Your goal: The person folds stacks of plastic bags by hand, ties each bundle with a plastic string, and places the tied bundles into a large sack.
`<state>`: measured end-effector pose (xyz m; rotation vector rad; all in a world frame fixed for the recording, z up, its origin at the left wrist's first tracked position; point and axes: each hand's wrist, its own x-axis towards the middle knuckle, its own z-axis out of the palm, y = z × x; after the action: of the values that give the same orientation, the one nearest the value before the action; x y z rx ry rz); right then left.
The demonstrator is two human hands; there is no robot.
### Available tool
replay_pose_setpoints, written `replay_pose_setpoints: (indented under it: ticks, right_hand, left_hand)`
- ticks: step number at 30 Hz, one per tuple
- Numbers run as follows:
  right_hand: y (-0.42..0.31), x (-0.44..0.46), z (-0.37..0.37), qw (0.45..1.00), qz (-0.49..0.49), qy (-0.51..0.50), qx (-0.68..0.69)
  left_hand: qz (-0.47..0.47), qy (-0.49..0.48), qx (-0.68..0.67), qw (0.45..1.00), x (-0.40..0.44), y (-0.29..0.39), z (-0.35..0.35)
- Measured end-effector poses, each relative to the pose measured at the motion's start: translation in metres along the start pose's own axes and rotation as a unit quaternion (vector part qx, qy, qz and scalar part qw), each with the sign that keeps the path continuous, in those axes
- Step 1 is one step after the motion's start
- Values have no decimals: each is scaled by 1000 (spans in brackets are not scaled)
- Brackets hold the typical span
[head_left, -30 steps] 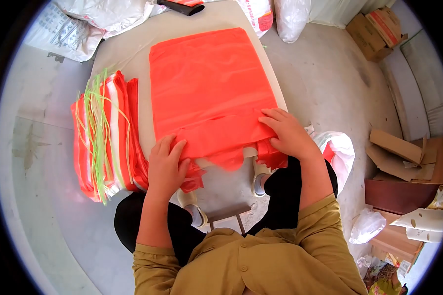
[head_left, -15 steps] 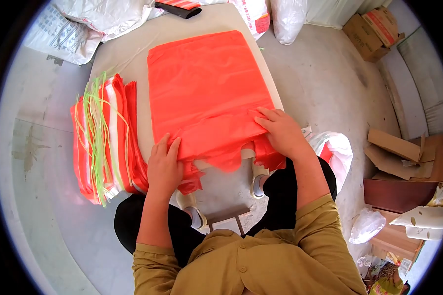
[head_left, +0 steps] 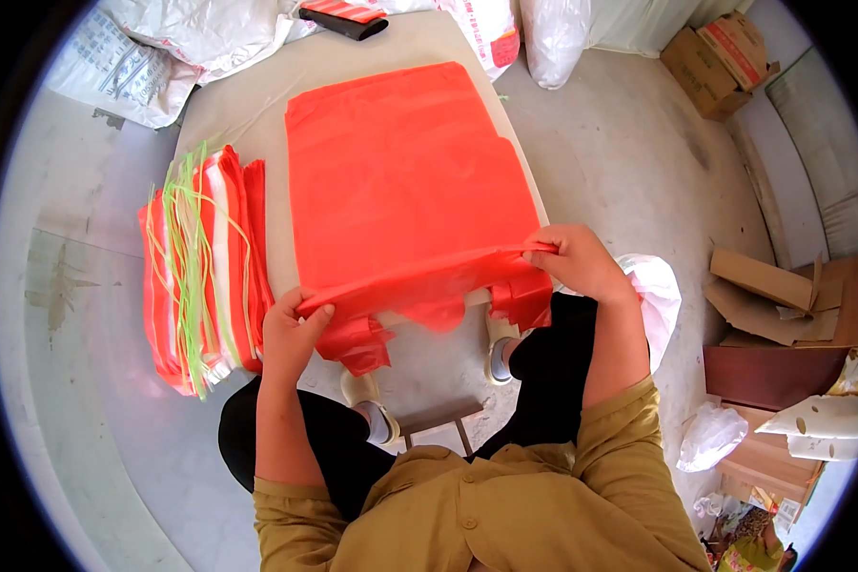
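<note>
A stack of red plastic bags [head_left: 405, 172] lies flat in front of me, its handle ends hanging over the near edge of the table. My left hand [head_left: 294, 329] pinches the near left corner of the top red plastic bag, thumb and fingers closed on the film. On the other side, my right hand [head_left: 586, 262] grips the same bag's near right corner. Between both hands the bag's near part is drawn into a raised fold. Left of the stack stands a bundle of red-and-white striped bags [head_left: 243, 248] with green plastic strings [head_left: 189, 267] draped over it.
The beige table [head_left: 419, 43] bears a small striped roll with a black end [head_left: 345, 19] at the back. White sacks [head_left: 200, 33] crowd the far edge. A white bag [head_left: 653, 296] sits by my right knee. Cardboard boxes [head_left: 782, 305] stand on the right. A small stool [head_left: 439, 424] is below me.
Both hands have moved outward to the bag's near corners and changed from lying on the film to pinching it. The near edge is now lifted into a fold.
</note>
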<state>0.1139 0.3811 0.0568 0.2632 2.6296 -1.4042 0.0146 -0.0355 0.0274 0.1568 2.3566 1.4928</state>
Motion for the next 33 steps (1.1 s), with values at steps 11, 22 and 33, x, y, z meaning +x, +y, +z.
replay_pose_setpoints:
  ticks: [11, 22, 33]
  right_hand:
    - [14, 44, 28, 976, 17, 215, -40]
    - [57, 60, 35, 963, -56, 255, -66]
    - [39, 56, 34, 959, -110, 243, -91]
  left_hand:
    - [2, 130, 36, 991, 32, -10, 29]
    - [127, 162, 98, 974, 39, -9, 41]
    - [8, 131, 45, 990, 42, -5, 39]
